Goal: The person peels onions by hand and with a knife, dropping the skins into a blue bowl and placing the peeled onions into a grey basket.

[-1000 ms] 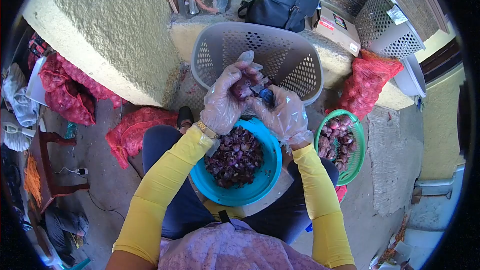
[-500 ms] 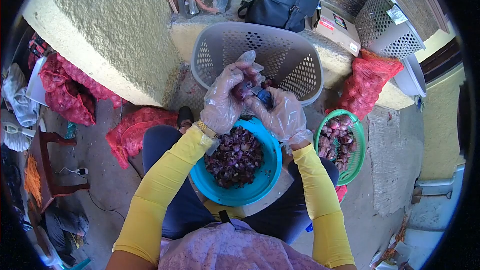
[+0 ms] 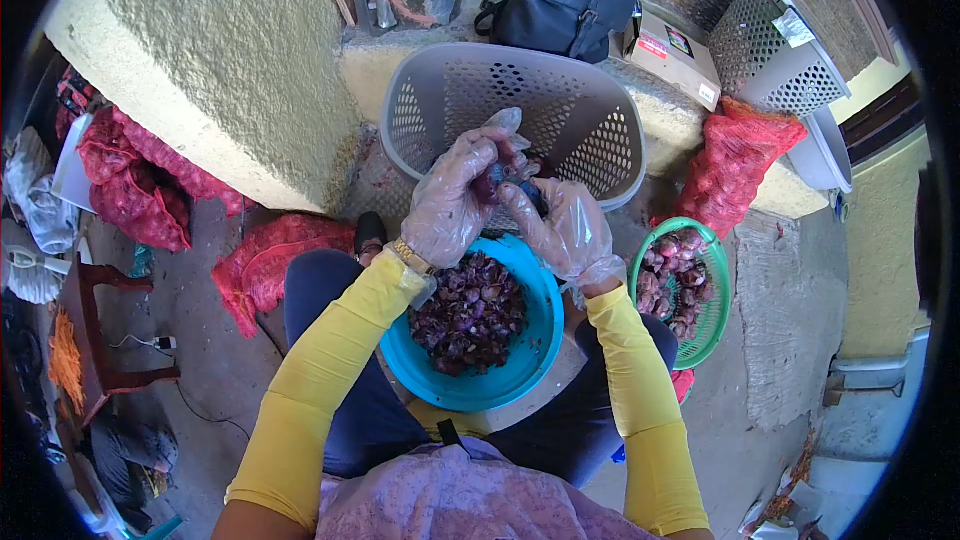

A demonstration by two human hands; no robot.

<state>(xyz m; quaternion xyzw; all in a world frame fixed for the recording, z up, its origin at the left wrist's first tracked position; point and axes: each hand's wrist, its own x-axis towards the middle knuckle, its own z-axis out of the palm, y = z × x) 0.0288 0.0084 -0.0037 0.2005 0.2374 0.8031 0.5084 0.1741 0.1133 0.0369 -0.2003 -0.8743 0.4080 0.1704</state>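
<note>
In the head view my left hand (image 3: 452, 195), in a clear plastic glove, is closed around a red onion (image 3: 487, 184). My right hand (image 3: 568, 232), gloved the same way, grips a small dark blue tool (image 3: 534, 197) against the onion's right side; its blade or tip is hidden. Both hands are over the near rim of a grey perforated basket (image 3: 510, 60). Below them, between my knees, a blue basin (image 3: 470, 392) holds a heap of purple onion skins (image 3: 468, 315).
To my right, a green basket (image 3: 722, 315) contains red onions (image 3: 678, 275). Red mesh sacks (image 3: 735, 165) of onions stand at right and left. A black bag (image 3: 565, 0) and a cardboard box (image 3: 675, 60) sit on the ledge. A wooden stool (image 3: 95, 325) is at left.
The onion has turned slightly in my left hand. My right thumb and the blue tool have shifted a little against it. The surroundings look the same.
</note>
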